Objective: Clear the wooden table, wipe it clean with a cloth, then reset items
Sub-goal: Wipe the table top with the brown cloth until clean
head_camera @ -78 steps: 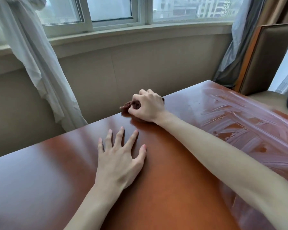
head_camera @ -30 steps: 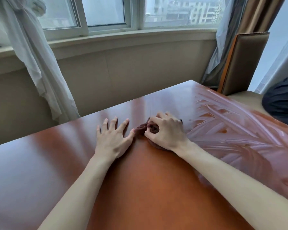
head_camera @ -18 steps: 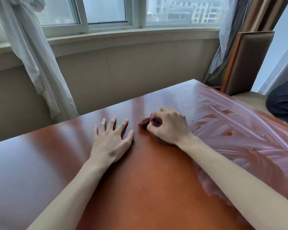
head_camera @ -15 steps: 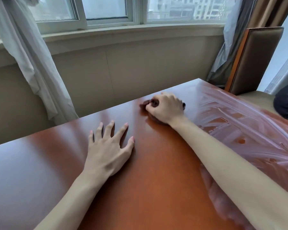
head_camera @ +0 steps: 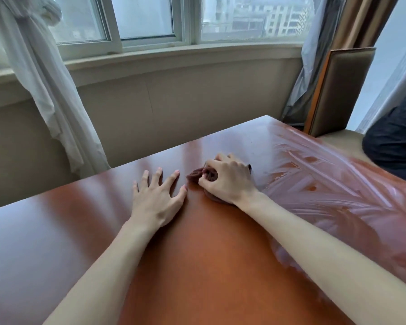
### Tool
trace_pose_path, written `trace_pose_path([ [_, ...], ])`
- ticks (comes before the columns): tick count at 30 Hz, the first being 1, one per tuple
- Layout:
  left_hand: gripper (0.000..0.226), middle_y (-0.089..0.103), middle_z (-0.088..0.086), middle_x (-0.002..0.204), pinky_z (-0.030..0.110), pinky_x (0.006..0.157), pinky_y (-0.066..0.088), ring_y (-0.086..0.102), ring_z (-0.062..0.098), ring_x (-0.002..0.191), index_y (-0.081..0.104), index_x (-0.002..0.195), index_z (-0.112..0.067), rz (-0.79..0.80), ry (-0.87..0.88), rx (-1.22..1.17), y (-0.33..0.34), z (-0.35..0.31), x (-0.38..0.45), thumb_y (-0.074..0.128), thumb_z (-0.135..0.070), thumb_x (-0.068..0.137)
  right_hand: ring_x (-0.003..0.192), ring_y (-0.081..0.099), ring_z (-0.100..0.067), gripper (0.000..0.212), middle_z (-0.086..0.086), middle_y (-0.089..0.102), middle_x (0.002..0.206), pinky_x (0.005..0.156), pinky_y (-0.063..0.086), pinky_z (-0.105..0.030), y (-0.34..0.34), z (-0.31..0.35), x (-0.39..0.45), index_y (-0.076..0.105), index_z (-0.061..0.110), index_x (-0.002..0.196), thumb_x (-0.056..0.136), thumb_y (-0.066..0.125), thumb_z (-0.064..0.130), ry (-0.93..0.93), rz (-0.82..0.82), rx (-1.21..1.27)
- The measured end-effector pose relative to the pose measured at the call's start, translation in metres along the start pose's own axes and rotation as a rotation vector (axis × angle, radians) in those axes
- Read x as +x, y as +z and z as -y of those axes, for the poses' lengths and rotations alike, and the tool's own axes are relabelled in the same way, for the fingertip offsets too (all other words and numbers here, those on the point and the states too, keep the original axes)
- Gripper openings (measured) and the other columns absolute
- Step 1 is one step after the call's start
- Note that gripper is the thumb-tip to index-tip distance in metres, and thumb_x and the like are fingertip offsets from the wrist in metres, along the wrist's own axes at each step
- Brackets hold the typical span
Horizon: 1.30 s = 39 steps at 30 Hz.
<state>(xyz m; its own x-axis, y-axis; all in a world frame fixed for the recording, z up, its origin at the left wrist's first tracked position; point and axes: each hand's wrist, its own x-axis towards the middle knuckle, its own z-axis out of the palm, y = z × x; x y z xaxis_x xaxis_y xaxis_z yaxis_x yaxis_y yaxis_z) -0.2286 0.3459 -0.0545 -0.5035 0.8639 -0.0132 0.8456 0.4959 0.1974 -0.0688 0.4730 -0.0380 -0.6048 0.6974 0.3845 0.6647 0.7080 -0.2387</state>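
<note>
The glossy reddish wooden table (head_camera: 197, 266) fills the lower view. My right hand (head_camera: 230, 181) grips a bunched dark brown cloth (head_camera: 196, 176) and presses it on the tabletop near the far edge; most of the cloth is hidden under the fingers and palm. My left hand (head_camera: 157, 198) lies flat on the wood just left of the cloth, fingers spread, thumb tip almost touching it. Wet wipe streaks (head_camera: 333, 191) cover the right part of the table.
A wall with a window sill (head_camera: 174, 57) runs behind the table's far edge. A white curtain (head_camera: 45, 90) hangs at the left. A padded chair (head_camera: 340, 90) stands at the far right corner, and a dark object (head_camera: 396, 146) sits beside the table's right edge.
My right hand has drawn the cloth back from the far edge toward me and to the left, ending beside my left thumb. My left hand has stayed flat on the table.
</note>
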Motion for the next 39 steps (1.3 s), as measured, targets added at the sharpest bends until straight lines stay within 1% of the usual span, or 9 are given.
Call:
trace_pose_path([
  [4, 0.061, 0.027, 0.009, 0.162, 0.058, 0.119, 0.018, 0.019, 0.039, 0.148, 0.032, 0.153, -0.042, 0.077, 0.028, -0.009, -0.018, -0.008, -0.001, 0.031, -0.064, 0.096, 0.086, 0.058, -0.021, 0.025, 0.008, 0.062, 0.089, 0.077, 0.050, -0.034, -0.034, 0.021, -0.108, 0.071, 0.030, 0.087, 0.078, 0.059, 0.050, -0.135, -0.076, 0.067],
  [7, 0.061, 0.033, 0.013, 0.158, 0.056, 0.119, 0.021, 0.023, 0.039, 0.147, 0.040, 0.148, -0.037, -0.011, 0.056, -0.038, -0.012, 0.000, -0.011, 0.032, -0.064, 0.094, 0.086, 0.058, -0.018, 0.025, 0.010, 0.062, 0.090, 0.075, 0.051, -0.032, -0.042, 0.017, -0.120, 0.072, 0.031, 0.088, 0.078, 0.060, 0.050, -0.214, -0.051, 0.110],
  [13, 0.064, 0.020, 0.007, 0.166, 0.050, 0.124, 0.008, 0.011, 0.032, 0.153, 0.034, 0.152, -0.043, -0.091, 0.033, -0.078, 0.002, 0.011, -0.015, 0.027, -0.069, 0.094, 0.094, 0.061, -0.024, 0.039, 0.008, 0.060, 0.088, 0.076, 0.050, -0.036, -0.002, -0.011, -0.001, 0.071, 0.030, 0.091, 0.077, 0.053, 0.061, 0.030, -0.037, 0.023],
  [16, 0.062, 0.013, 0.002, 0.168, 0.046, 0.125, 0.003, 0.005, 0.026, 0.155, 0.024, 0.155, -0.049, -0.103, 0.029, -0.067, 0.008, 0.011, -0.013, 0.026, -0.070, 0.096, 0.100, 0.061, -0.030, 0.035, 0.002, 0.061, 0.096, 0.072, 0.041, -0.035, 0.029, -0.024, 0.076, 0.070, 0.029, 0.095, 0.082, 0.057, 0.059, 0.134, -0.066, -0.019],
  [19, 0.067, 0.007, -0.003, 0.169, 0.042, 0.125, -0.002, -0.002, 0.022, 0.155, 0.014, 0.155, -0.054, -0.104, 0.011, -0.027, 0.010, 0.012, -0.012, 0.015, -0.074, 0.091, 0.103, 0.058, -0.032, 0.032, -0.002, 0.063, 0.102, 0.073, 0.034, -0.035, 0.059, -0.025, 0.144, 0.071, 0.028, 0.097, 0.085, 0.060, 0.055, 0.178, -0.102, -0.019],
  [24, 0.070, 0.004, -0.006, 0.169, 0.041, 0.125, -0.004, -0.005, 0.019, 0.155, 0.011, 0.154, -0.056, -0.105, -0.010, -0.016, 0.007, 0.011, -0.012, 0.010, -0.075, 0.087, 0.104, 0.057, -0.035, 0.040, -0.004, 0.064, 0.106, 0.087, 0.043, -0.042, 0.081, -0.005, 0.186, 0.075, 0.027, 0.103, 0.084, 0.060, 0.059, 0.155, -0.059, -0.054],
  [29, 0.063, 0.011, -0.002, 0.168, 0.043, 0.125, 0.000, 0.002, 0.022, 0.155, 0.021, 0.155, -0.050, -0.078, -0.003, -0.063, 0.002, 0.009, -0.015, 0.023, -0.069, 0.095, 0.097, 0.057, -0.031, 0.029, 0.001, 0.062, 0.097, 0.078, 0.040, -0.037, 0.051, 0.018, 0.100, 0.068, 0.027, 0.089, 0.080, 0.058, 0.053, 0.033, -0.030, 0.031],
  [36, 0.060, 0.018, 0.004, 0.167, 0.046, 0.125, 0.006, 0.008, 0.028, 0.154, 0.028, 0.155, -0.045, -0.075, 0.017, -0.081, 0.003, 0.011, -0.016, 0.028, -0.063, 0.098, 0.088, 0.057, -0.020, 0.029, 0.010, 0.061, 0.090, 0.075, 0.046, -0.032, -0.017, 0.028, -0.075, 0.070, 0.032, 0.088, 0.079, 0.054, 0.055, -0.096, -0.052, 0.069],
  [39, 0.059, 0.016, 0.005, 0.168, 0.047, 0.125, 0.005, 0.007, 0.029, 0.154, 0.028, 0.156, -0.044, -0.070, 0.022, -0.090, 0.002, 0.011, -0.018, 0.029, -0.062, 0.099, 0.087, 0.058, -0.017, 0.025, 0.012, 0.061, 0.089, 0.073, 0.050, -0.031, -0.029, 0.022, -0.106, 0.071, 0.032, 0.088, 0.078, 0.059, 0.051, -0.220, -0.063, 0.118],
])
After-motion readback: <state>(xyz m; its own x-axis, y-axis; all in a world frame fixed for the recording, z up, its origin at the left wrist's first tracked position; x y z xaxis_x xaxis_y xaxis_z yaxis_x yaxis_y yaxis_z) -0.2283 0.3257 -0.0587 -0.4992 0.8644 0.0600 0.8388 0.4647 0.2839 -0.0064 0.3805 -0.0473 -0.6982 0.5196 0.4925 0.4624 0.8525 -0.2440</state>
